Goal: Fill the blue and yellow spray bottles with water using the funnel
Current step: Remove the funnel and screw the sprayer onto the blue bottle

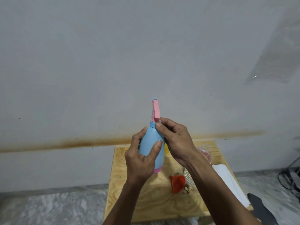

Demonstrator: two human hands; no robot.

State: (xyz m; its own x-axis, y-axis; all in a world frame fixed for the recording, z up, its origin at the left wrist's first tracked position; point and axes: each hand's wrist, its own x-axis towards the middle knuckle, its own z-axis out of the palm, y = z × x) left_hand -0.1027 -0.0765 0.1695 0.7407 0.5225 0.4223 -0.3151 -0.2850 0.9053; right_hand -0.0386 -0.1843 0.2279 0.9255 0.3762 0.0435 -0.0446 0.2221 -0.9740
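Left hand [142, 158] wrapped around pale-blue plastic spray bottle [151, 143], right hand [175, 140] pinching its blue collar [153, 123] under the pink trigger head [156, 111].

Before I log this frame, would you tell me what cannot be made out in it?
Head view only:
- Yellow spray bottle: only a sliver shows behind the blue spray bottle and right hand.
- Blue bottle's water level: opaque body, gripped by the left hand.
- Clear ribbed container: mostly behind the right forearm.
- Funnel spout: too blurred to judge.
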